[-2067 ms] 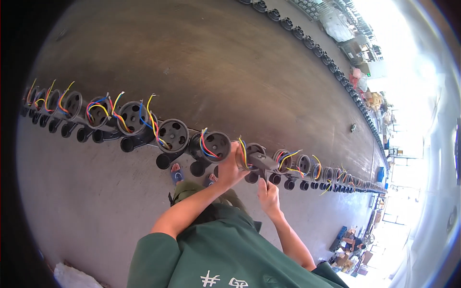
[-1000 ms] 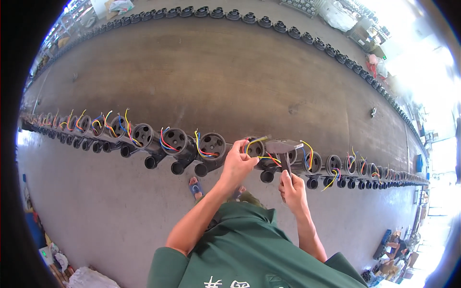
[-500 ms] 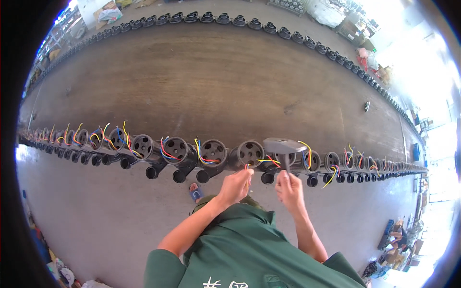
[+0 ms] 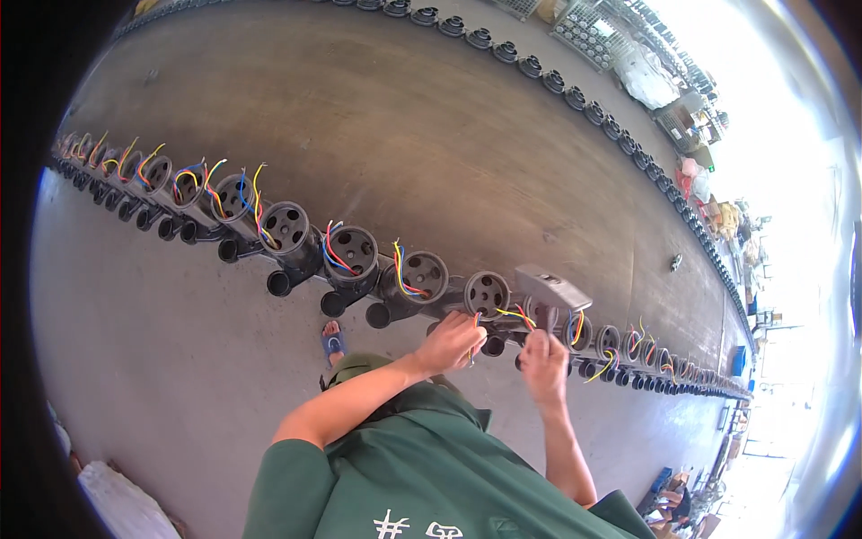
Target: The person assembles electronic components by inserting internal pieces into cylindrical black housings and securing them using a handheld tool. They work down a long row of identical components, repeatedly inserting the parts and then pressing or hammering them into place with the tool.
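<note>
A hammer (image 4: 558,289) with a grey head is upright in my right hand (image 4: 544,366), whose fingers wrap round its handle. The hammer head is over the row and partly covers a housing behind it. My left hand (image 4: 452,343) is closed at the near rim of a black round housing (image 4: 487,294) with holes in its inner face. Coloured wires (image 4: 477,318) from that housing run into the left hand's pinch, and their ends stick out below the fingers. Yellow and red wires (image 4: 517,314) come out of the neighbouring housing, between my hands.
Similar black housings (image 4: 424,275) with coloured wires and short side spouts line the near edge of a wide brown table (image 4: 359,135). Black round parts (image 4: 505,52) line its far edge. A small metal piece (image 4: 676,262) lies towards the right. Wire crates (image 4: 588,38) stand beyond.
The view has turned, so the near row now slopes down to the right. My left hand stays closed on the wires; the hammer is still in my right hand, its head tilted differently.
</note>
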`<state>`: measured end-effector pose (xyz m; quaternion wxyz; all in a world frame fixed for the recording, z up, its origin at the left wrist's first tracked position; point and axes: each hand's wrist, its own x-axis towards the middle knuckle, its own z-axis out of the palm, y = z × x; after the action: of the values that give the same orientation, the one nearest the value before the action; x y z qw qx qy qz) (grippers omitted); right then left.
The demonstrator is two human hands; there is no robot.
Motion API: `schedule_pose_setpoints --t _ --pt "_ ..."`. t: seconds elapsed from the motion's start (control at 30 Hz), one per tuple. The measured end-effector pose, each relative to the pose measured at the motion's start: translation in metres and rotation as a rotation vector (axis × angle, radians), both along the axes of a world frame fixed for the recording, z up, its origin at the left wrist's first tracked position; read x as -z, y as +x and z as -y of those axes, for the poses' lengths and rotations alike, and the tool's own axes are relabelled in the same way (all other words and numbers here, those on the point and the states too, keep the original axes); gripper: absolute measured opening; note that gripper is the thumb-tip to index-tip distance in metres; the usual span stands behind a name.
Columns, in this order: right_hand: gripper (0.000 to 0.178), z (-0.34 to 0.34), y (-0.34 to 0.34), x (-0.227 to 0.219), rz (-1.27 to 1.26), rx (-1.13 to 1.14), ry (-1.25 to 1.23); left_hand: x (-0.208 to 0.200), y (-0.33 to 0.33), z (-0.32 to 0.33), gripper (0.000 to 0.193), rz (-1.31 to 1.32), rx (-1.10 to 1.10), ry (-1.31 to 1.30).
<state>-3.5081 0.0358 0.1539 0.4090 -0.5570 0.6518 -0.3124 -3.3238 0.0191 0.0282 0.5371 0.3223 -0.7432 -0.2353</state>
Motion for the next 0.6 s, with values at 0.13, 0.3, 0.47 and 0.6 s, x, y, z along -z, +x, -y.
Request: schedule_pose_setpoints --t 0.13,0.3,0.47,0.6 --pt "0.051 0.005 -0.007 0.052 -0.055 0.044 0.332 -0.004 -0.001 0.0 0.025 -0.016 -0.023 -0.041" --pt "0.048 0.015 0.005 -0.04 0.124 0.053 0.384 0.007 0.001 -0.002 0.028 -0.005 -0.01 -0.009" --pt "0.042 0.005 0.005 -0.016 0.098 0.009 0.035 0.01 -0.002 -0.001 0.029 0.003 -0.024 -0.026" --pt "0.051 0.005 0.002 0.042 -0.292 -0.02 0.27 0.009 -0.003 0.002 0.031 -0.023 0.01 -0.032"
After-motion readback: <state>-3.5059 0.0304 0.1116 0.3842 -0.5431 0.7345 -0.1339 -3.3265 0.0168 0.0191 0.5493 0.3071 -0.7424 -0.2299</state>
